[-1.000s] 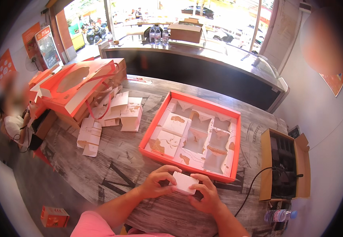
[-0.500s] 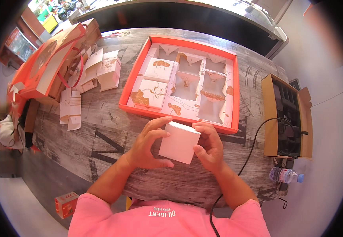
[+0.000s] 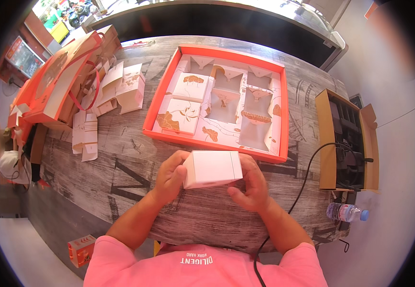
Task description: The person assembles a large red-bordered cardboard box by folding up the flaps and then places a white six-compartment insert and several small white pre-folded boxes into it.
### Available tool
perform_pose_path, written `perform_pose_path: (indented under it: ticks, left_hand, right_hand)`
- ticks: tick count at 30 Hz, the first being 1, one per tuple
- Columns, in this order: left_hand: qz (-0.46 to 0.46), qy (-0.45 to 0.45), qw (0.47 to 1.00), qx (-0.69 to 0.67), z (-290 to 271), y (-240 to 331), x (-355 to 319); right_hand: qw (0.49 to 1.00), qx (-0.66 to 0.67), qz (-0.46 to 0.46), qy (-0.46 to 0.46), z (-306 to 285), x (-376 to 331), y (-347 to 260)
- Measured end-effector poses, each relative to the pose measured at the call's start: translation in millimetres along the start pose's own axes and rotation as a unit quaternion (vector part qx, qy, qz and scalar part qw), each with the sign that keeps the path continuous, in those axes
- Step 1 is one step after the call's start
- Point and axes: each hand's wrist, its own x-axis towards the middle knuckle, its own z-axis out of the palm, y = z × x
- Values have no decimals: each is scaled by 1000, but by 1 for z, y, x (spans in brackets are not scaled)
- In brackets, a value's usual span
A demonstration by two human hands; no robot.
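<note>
Between my two hands, near the table's front, is a small white carton [image 3: 213, 168], tilted so a broad side and a narrower side show. My left hand [image 3: 171, 178] grips its left end, with the thumb on the near edge. My right hand [image 3: 250, 184] closes around its right end, and its far fingers are partly hidden behind the carton. Just beyond lies an orange-rimmed gift box [image 3: 217, 143] with a white, gold-patterned insert. Two small patterned white boxes [image 3: 183, 115] fill compartments on its left side; the other compartments show bare bottoms.
Unfolded white cartons [image 3: 131, 86] lie at the left beside a large orange gift bag [image 3: 49, 91]. On the right are a brown cardboard box [image 3: 329, 143] with black dividers, a black cable [image 3: 307, 172] and a water bottle [image 3: 343, 212]. A person [image 3: 9, 160] is at far left.
The white carton has been turned in my hands, from a square face showing to a long side showing. My left fingers have closed in around its left end.
</note>
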Motion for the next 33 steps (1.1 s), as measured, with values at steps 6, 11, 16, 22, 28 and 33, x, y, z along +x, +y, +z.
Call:
perform_pose_path:
  ticks: [6, 11, 16, 22, 28, 33]
  left_hand:
    - [-52, 25, 998, 3, 3, 0, 1]
    - [29, 94, 995, 8, 8, -6, 4]
    - [63, 99, 993, 34, 4, -5, 4]
    - [41, 10, 996, 77, -2, 2, 9]
    - [127, 38, 952, 277, 7, 8, 7]
    - [178, -25, 927, 330, 5, 20, 9]
  right_hand:
    - [991, 112, 66, -29, 6, -8, 8]
    - [974, 187, 115, 57, 17, -2, -7]
    - [987, 66, 131, 63, 14, -10, 2]
    - [995, -4, 89, 34, 11, -12, 10]
    - [994, -99, -15, 37, 12, 6, -8]
    - [991, -123, -26, 46, 13, 1, -1]
